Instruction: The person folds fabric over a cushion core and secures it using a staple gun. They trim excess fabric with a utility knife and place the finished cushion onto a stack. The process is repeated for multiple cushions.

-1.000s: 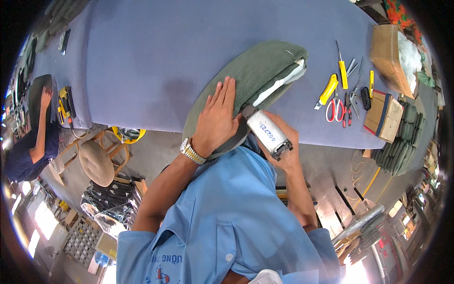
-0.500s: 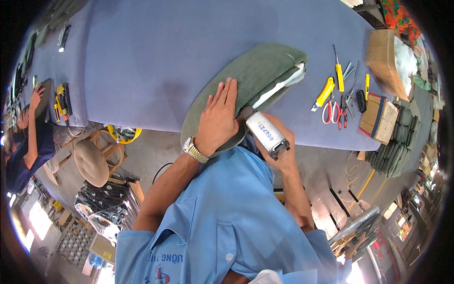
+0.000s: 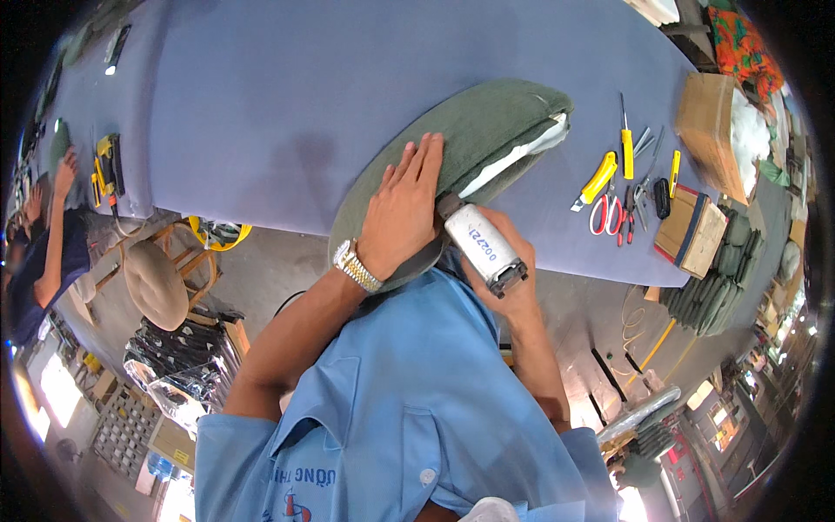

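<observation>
Head view is showing the left hand [image 3: 402, 207] lying flat, fingers spread, pressing on a green cushion [image 3: 474, 148] that is overhanging the near edge of the blue worktable [image 3: 287, 113]. The right hand [image 3: 504, 283] is gripping a grey cylindrical power tool [image 3: 481, 245], its nose meeting the cushion's lower edge. The cushion is looking soft, light and yielding, white lining [image 3: 517, 157] showing at its open end; its firmer rim is probably offering the best hold. Near the table's right end an open cardboard box [image 3: 706, 130] is holding white stuffing [image 3: 750, 139].
</observation>
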